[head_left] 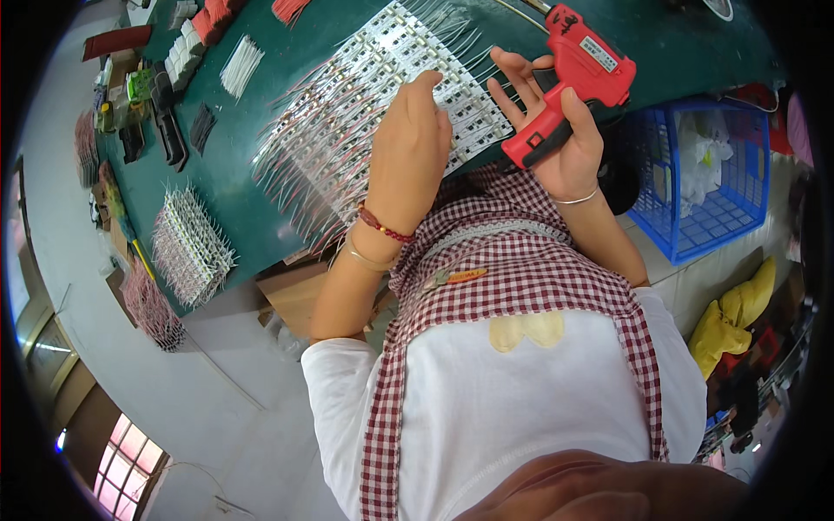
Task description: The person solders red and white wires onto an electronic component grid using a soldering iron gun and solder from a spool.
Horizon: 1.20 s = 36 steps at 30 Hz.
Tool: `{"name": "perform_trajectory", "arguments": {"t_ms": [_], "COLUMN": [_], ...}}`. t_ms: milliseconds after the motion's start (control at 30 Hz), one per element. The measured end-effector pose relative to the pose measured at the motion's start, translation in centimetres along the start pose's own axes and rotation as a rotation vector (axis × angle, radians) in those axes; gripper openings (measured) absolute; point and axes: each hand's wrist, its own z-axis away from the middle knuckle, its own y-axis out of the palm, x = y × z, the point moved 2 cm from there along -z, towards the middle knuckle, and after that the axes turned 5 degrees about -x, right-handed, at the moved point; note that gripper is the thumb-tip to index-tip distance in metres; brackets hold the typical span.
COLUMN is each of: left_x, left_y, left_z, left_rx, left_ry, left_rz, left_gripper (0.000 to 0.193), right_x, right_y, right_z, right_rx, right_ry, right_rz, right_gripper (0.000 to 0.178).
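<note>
While the green surface (686, 61) spreads in front of the person, a blue mesh crate (719, 233) stands past the right part of its near edge, with whitish plastic (704, 156) inside. Along the middle of that edge lies a white sheet of small circuit boards (365, 104), set in close rows, with thin red and white wires fanning out from its sides. The left hand (413, 130) is over it, fingers curled; whether they pinch anything cannot be told, and together with its wrist it blocks some of the rows. Just beside the sheet, the right hand (569, 161) grips a red gun-shaped tool (591, 65) by its handle, thumb closed over it and other fingers loosely spread. Near the surface's left near corner sits a wired stack (193, 247); toward the far left corner are a bundle of white strips (241, 67) and a smaller dark bundle (202, 128).
</note>
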Motion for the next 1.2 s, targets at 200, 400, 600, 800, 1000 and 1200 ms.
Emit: {"name": "perform_trajectory", "arguments": {"t_ms": [200,400,600,800,1000,1200], "left_x": [0.5,0.7,-1.7,-1.3,-1.2,-1.5], "left_y": [-0.9,-2.5,-0.2,1.1,1.0,0.4], "left_z": [1.0,0.7,-0.4,-0.8,-1.1,0.4], "left_rx": [0.097,0.179,0.132,0.191,0.253,0.059], "left_ry": [-0.225,-0.229,0.048,0.019,0.027,-0.025], "left_rz": [0.028,-0.32,-0.217,-0.156,-0.078,-0.154], "left_gripper": [0.026,0.015,0.011,0.011,0.012,0.012], "right_x": [-0.1,0.0,-0.1,-0.2,0.0,-0.1], "right_y": [0.0,-0.1,0.1,0.2,0.4,0.1], "right_z": [0.0,0.1,0.0,0.1,0.1,0.0], "right_rx": [-0.007,0.006,-0.021,-0.024,-0.038,-0.022], "right_ry": [0.001,0.0,-0.009,-0.003,-0.002,-0.007], "right_rz": [-0.022,-0.021,-0.012,-0.009,-0.035,-0.011], "right_gripper": [0.036,0.035,0.036,0.037,0.032,0.037]}}
